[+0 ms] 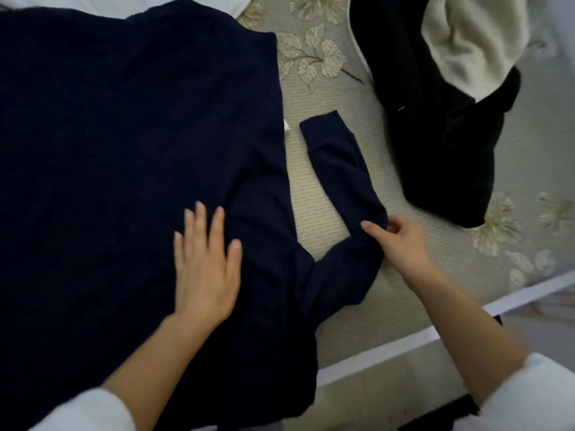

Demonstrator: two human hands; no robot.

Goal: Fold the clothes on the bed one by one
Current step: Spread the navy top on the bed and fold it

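Note:
A large navy sweater (124, 135) lies spread flat over the left of the bed. Its right sleeve (339, 169) bends out across the mat, cuff pointing away from me. My left hand (205, 269) presses flat on the sweater's body near the armpit, fingers straight and spread. At the bend of the sleeve, my right hand (401, 244) pinches the fabric between thumb and fingers.
A black garment (435, 135) with a cream fleece lining (473, 38) lies in a heap at the upper right. The bed's floral mat (326, 57) shows between the clothes. The bed's white edge (389, 353) runs diagonally at lower right.

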